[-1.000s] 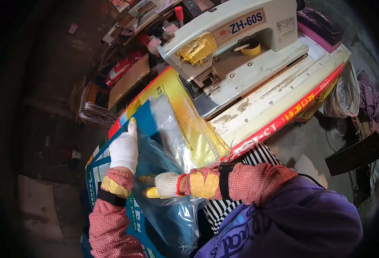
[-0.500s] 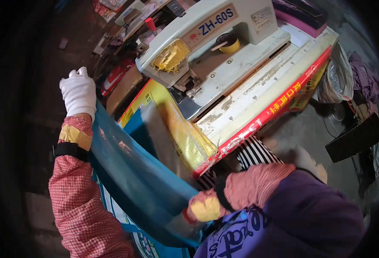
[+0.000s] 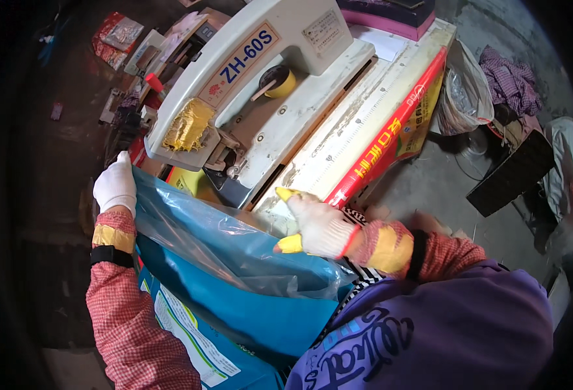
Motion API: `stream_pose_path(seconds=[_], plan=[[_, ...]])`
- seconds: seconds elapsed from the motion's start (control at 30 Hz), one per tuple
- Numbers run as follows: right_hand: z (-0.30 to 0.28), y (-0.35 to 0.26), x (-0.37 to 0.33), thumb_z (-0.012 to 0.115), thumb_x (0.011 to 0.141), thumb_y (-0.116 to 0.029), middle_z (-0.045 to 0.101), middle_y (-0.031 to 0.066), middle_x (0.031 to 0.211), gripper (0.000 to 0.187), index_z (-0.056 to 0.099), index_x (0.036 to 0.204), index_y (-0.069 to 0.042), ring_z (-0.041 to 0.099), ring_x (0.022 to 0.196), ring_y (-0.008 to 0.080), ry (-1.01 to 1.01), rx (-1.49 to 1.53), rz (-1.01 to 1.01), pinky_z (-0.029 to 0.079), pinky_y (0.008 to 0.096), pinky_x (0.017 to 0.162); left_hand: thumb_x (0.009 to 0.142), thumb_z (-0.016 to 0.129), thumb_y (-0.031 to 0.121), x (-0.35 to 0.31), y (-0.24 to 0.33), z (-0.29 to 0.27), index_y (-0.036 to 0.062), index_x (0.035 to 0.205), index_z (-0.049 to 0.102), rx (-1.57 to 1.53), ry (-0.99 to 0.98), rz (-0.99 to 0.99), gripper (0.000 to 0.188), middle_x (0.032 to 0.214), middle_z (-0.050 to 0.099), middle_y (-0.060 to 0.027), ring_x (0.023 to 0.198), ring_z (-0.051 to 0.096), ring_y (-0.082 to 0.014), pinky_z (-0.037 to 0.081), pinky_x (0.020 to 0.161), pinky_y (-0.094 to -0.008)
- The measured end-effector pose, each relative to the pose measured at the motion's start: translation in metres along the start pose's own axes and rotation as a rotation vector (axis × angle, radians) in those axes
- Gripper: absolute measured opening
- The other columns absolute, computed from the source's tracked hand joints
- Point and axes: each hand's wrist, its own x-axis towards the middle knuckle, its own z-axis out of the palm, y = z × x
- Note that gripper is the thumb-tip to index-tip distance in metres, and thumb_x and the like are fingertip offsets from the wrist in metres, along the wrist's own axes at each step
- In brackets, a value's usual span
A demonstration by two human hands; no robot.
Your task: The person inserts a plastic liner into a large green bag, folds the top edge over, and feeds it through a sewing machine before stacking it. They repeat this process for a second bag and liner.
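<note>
Your largest piece, the worktable (image 3: 346, 133), sits under the sewing machine (image 3: 294, 51) and runs past it to the far right, its near edge wrapped in a red and yellow printed sheet (image 3: 390, 144). On that side of the machine a pale strip of tabletop lies between its base and the red edge.

Your blue bag (image 3: 224, 286) is on the near side of the machine, its upper edge stretched from your left hand toward your lap, with a clear liner (image 3: 192, 224) along its mouth. The liner passes just in front of the machine's stitching end.

Farther right of the machine, beyond the red edge, stand a whitish sack (image 3: 465, 91) and a dark panel (image 3: 515, 172), with grey floor (image 3: 423, 185) between the panel and the table. A black and pink box (image 3: 397, 23) sits at the machine's far right end.

Your left hand (image 3: 115, 186), left of the machine, has its fingers closed on the bag's corner. Your right hand (image 3: 319, 224), on the machine's near side, holds thumb and forefinger wide apart; whether it touches the liner, you cannot tell.
</note>
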Motion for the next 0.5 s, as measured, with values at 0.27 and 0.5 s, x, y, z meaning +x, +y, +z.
stream_pose_path(seconds=[0.27,0.5], plan=[[0.005,-0.023,0.003,0.064,0.076,-0.017,0.062,0.0103,0.074,0.052,0.045,0.124,-0.005,0.061,0.067,0.0226,-0.363,0.615,-0.033,0.048,0.0346,0.060,0.089,0.040,0.011,-0.006,-0.005,0.002,0.0106,0.106,0.050,0.031,-0.025,-0.007,0.020,0.094,0.065,-0.0145,0.087,0.064,-0.0310,0.051,0.072,-0.0421],[0.010,-0.032,0.036,0.063,0.076,-0.023,0.063,0.0110,0.080,0.040,0.054,0.110,-0.003,0.062,0.073,0.0265,-0.887,0.186,0.025,0.050,0.0360,0.064,0.086,0.046,0.010,0.017,-0.025,0.007,0.0072,0.107,0.051,-0.225,-0.225,-0.043,0.022,0.098,0.061,-0.0204,0.095,0.058,-0.0365,0.047,0.079,-0.0414]])
